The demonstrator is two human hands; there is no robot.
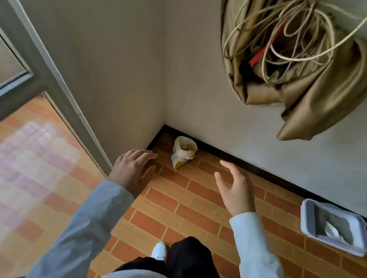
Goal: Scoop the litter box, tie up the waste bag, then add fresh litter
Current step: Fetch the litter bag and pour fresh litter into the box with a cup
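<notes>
An open white-and-yellow litter bag [183, 152] stands on the brick floor in the wall corner, its mouth facing up. My left hand [131, 170] is held out to the left of the bag, fingers relaxed and empty. My right hand [234, 187] is held out to the bag's right, fingers spread, holding nothing. Neither hand touches the bag. A pale lilac litter box [305, 209] with grey litter and a white scrap inside sits against the wall at the far right.
A bundle of olive cloth and coiled cord [292, 59] hangs on the wall above. A glass door frame [45, 70] runs along the left. A black skirting board [256, 168] lines the wall. My white shoe [159, 250] is on the floor below.
</notes>
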